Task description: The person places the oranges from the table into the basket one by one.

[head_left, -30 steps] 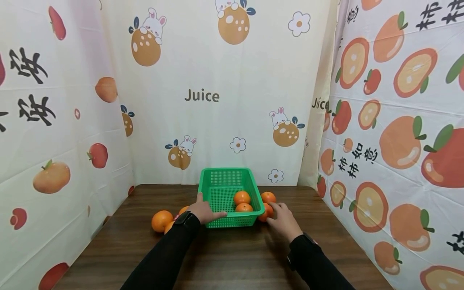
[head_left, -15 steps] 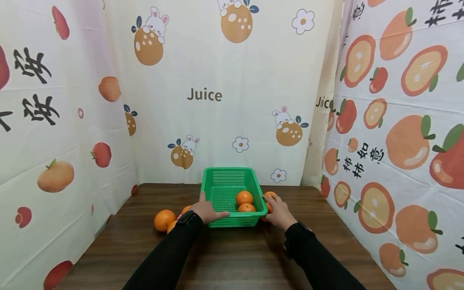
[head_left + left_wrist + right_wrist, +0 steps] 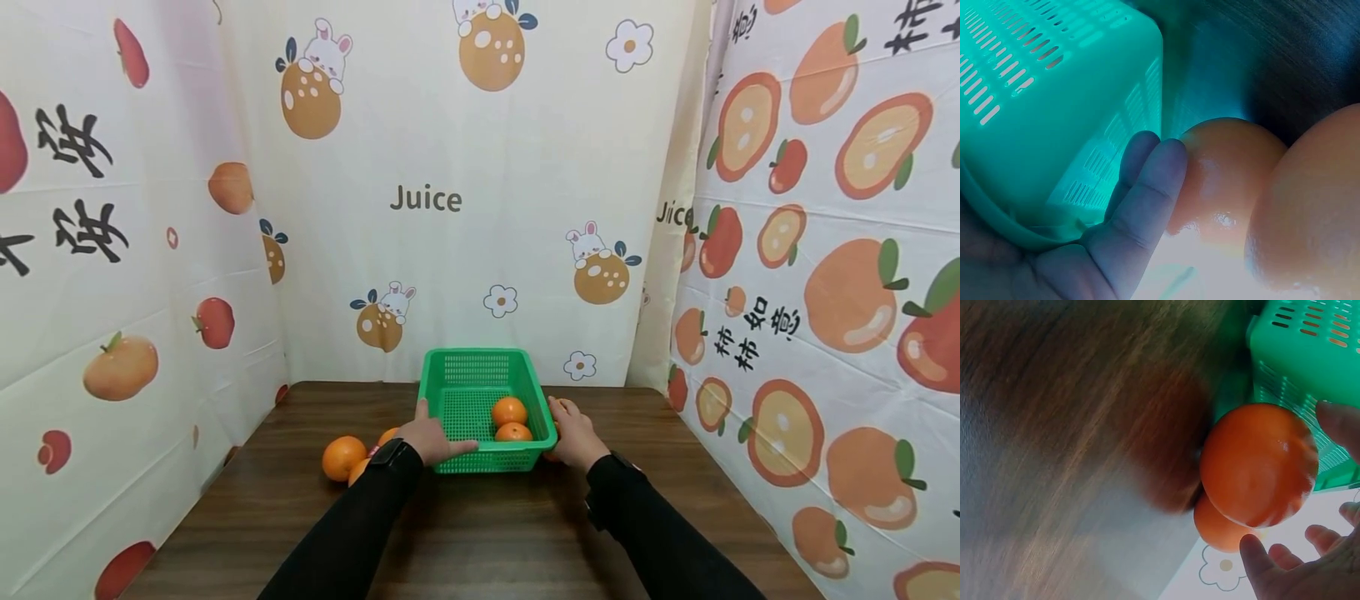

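A green plastic basket point(image 3: 487, 457) stands on the table with two oranges point(image 3: 509, 412) inside. My left hand point(image 3: 429, 440) holds its front left corner, thumb along the front rim and fingers down outside the wall. In the left wrist view, those fingertips point(image 3: 1169, 159) lie between the basket and an orange point(image 3: 1229, 181). My right hand point(image 3: 576, 435) is at the basket's right side, over two more oranges that it mostly hides in the head view. In the right wrist view, its fingers are spread around the nearer orange point(image 3: 1260, 464), with the farther orange point(image 3: 1219, 528) behind.
Several oranges point(image 3: 344, 457) lie on the table point(image 3: 480, 533) left of the basket, partly behind the left forearm. Printed cloth point(image 3: 450, 275) hangs at the back and along both sides of the table.
My right hand has moved forward and over the oranges to the right of the basket, covering them more. The left hand stays at the basket corner. The head view has shifted slightly.
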`<action>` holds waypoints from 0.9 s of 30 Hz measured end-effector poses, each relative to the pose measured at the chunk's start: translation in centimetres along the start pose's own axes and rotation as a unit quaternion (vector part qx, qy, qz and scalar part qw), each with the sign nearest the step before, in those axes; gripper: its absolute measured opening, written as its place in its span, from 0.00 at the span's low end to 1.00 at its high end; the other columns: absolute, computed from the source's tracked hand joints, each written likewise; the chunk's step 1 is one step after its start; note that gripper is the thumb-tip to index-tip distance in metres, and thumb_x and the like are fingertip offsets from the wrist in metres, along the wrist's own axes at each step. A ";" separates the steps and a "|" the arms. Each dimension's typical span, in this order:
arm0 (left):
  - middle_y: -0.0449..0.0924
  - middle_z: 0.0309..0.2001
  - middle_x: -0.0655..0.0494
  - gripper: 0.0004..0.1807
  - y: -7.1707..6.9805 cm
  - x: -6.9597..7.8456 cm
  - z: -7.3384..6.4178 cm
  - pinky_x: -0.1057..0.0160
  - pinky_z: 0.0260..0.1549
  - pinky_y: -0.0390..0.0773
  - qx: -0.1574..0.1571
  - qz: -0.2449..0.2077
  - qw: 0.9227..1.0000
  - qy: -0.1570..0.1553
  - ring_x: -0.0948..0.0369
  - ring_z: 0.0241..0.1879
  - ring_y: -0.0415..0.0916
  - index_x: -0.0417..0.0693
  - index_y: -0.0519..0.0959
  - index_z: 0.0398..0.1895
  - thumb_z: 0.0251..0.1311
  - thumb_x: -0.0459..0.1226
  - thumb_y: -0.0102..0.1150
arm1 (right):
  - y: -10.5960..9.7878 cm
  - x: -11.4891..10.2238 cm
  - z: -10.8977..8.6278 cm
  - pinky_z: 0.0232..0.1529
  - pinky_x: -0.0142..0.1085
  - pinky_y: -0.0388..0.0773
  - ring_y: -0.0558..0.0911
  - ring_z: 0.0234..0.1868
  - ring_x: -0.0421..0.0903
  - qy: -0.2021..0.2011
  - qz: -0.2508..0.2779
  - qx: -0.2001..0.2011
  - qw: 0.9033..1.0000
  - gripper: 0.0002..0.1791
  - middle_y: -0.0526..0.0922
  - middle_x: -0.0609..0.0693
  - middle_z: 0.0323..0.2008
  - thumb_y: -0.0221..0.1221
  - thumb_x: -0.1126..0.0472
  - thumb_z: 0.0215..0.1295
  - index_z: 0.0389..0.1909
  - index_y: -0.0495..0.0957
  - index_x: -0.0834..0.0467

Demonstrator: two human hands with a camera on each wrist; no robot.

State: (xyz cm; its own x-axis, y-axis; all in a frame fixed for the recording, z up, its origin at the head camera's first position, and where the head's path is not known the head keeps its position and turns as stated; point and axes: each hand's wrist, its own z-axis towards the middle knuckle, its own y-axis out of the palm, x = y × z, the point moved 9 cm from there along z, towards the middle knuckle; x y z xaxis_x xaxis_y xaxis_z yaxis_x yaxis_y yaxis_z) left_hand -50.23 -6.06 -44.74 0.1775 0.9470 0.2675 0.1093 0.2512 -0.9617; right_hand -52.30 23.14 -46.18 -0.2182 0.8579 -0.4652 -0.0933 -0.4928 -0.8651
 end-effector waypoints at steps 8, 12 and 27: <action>0.44 0.86 0.33 0.58 -0.2 0.1 -0.5 0.56 0.40 0.83 -0.003 -0.001 1.000 0.003 0.54 0.37 0.81 0.38 0.79 0.69 0.60 0.80 0.50 | 0.7 0.6 0.5 0.69 0.72 0.67 0.64 0.73 0.78 0.012 -0.006 -0.018 1.000 0.57 0.56 0.68 0.81 0.76 0.54 0.60 0.85 0.54 0.61; 0.45 0.86 0.34 0.58 0.1 0.0 0.0 0.56 0.39 0.82 0.001 -0.002 1.000 0.001 0.55 0.36 0.80 0.39 0.80 0.68 0.58 0.81 0.51 | 1.1 1.0 0.8 0.69 0.71 0.68 0.65 0.72 0.78 0.016 -0.019 -0.028 0.999 0.52 0.59 0.69 0.80 0.75 0.52 0.62 0.83 0.60 0.58; 0.49 0.85 0.33 0.56 -1.2 0.8 -1.4 0.58 0.36 0.81 0.005 -0.013 1.000 0.012 0.55 0.34 0.79 0.37 0.80 0.67 0.60 0.78 0.54 | 2.1 0.0 0.9 0.70 0.61 0.69 0.77 0.63 0.59 -0.028 -0.062 -0.028 0.997 0.24 0.82 0.61 0.61 0.69 0.56 0.65 0.61 0.82 0.57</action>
State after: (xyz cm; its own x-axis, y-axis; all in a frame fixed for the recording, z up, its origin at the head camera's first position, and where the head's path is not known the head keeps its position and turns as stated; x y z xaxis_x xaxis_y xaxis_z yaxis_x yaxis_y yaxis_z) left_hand -48.85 -5.91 -43.34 0.1981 0.9354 0.2927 0.1035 0.2770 -0.9553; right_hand -53.38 22.01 -47.80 -0.2617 0.9017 -0.3443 -0.0692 -0.3733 -0.9251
